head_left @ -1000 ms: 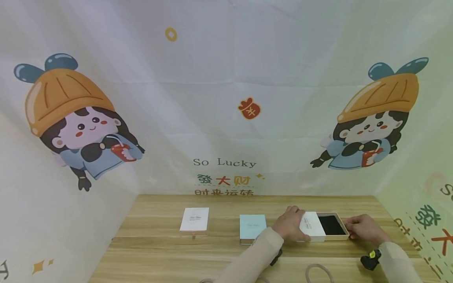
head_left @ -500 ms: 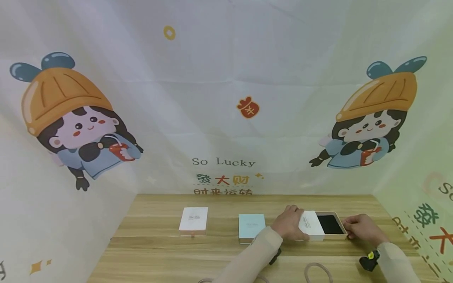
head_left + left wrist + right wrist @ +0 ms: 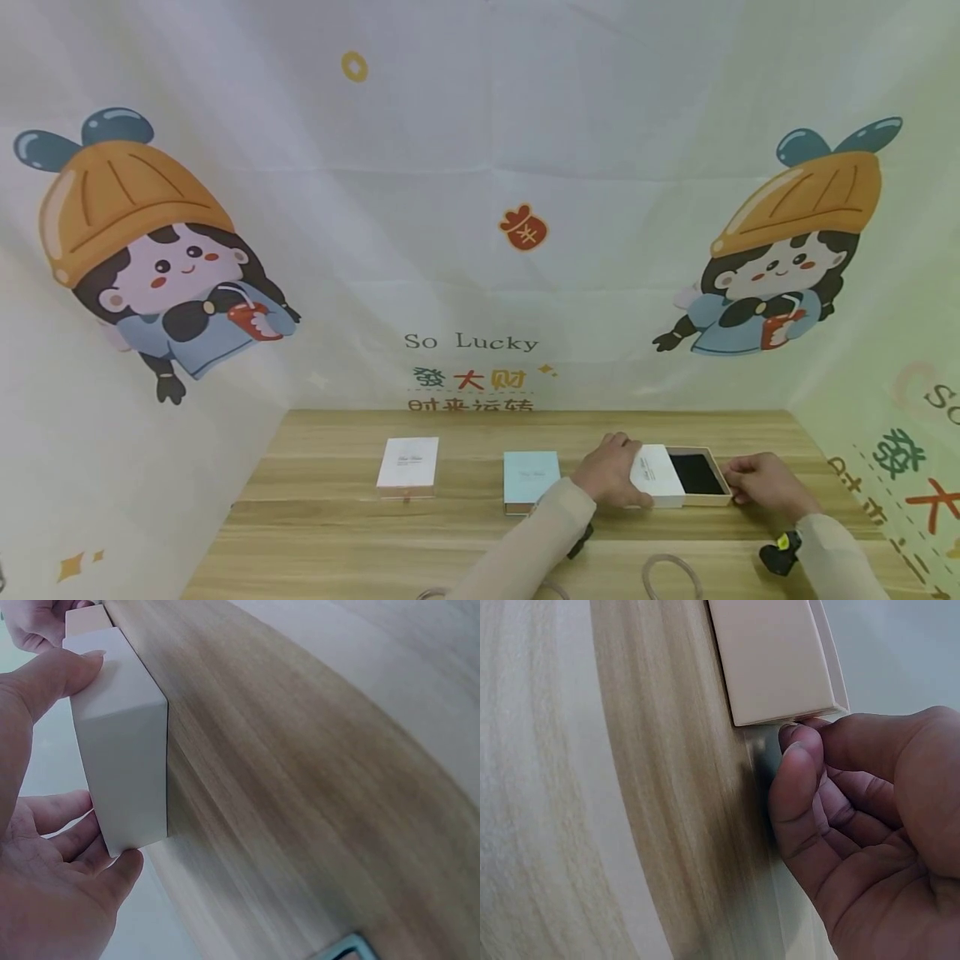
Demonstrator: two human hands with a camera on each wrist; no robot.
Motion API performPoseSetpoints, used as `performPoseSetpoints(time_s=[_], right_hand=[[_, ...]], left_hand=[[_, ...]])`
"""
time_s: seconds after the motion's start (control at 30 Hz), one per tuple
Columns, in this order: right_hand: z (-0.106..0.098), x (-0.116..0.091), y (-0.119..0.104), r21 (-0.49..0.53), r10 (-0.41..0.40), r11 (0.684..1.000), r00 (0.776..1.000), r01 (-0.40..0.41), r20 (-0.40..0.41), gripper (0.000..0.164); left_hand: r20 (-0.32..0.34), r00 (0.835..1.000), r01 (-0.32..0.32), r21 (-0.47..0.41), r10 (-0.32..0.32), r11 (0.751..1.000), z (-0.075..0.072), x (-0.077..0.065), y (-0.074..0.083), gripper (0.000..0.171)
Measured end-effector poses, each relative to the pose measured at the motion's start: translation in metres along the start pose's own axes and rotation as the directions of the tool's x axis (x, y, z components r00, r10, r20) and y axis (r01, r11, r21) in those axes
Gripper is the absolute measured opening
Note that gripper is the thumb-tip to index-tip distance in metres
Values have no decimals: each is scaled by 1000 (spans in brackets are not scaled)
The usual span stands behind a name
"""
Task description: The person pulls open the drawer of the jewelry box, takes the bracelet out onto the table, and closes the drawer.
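A white drawer-style box stands at the right of the table in the head view, its white sleeve [image 3: 660,477] on the left and its cream-edged drawer [image 3: 707,500] pulled partly out to the right. Inside the drawer lies a black lining or pad [image 3: 694,473]. My left hand [image 3: 609,472] grips the sleeve's closed end, thumb on the near side and fingers on the far side, as the left wrist view shows. At the drawer's outer end my right hand [image 3: 768,485] pinches with thumb and fingertips; what lies between them is hidden.
Left of the held box sits a light-blue box [image 3: 531,479], partly behind my left sleeve. Farther left is another white box [image 3: 407,464] with a small tab at its front. A clear tube loop [image 3: 670,560] lies near the front. Printed cloth walls [image 3: 480,250] enclose the table [image 3: 337,533].
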State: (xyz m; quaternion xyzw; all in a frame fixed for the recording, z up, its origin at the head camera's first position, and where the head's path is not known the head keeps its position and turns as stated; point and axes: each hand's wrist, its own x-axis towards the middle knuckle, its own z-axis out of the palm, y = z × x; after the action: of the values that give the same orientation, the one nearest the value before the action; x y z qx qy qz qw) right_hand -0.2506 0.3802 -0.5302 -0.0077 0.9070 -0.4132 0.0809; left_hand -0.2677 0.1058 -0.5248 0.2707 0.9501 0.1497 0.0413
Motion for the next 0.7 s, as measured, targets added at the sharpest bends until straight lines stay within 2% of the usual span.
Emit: performPoseSetpoints(time_s=[0.5,0.7], right_hand=[[5,4,-2,-9,25,1000,999,-26,-40,28],[8,2,-5,-16,10,1000,999,-11,-47,28]], left_hand=[[17,1000,22,-1,-22,1000,-5,-1,1,88],[15,1000,17,-6,-17,1000,-5,-1,1,86]])
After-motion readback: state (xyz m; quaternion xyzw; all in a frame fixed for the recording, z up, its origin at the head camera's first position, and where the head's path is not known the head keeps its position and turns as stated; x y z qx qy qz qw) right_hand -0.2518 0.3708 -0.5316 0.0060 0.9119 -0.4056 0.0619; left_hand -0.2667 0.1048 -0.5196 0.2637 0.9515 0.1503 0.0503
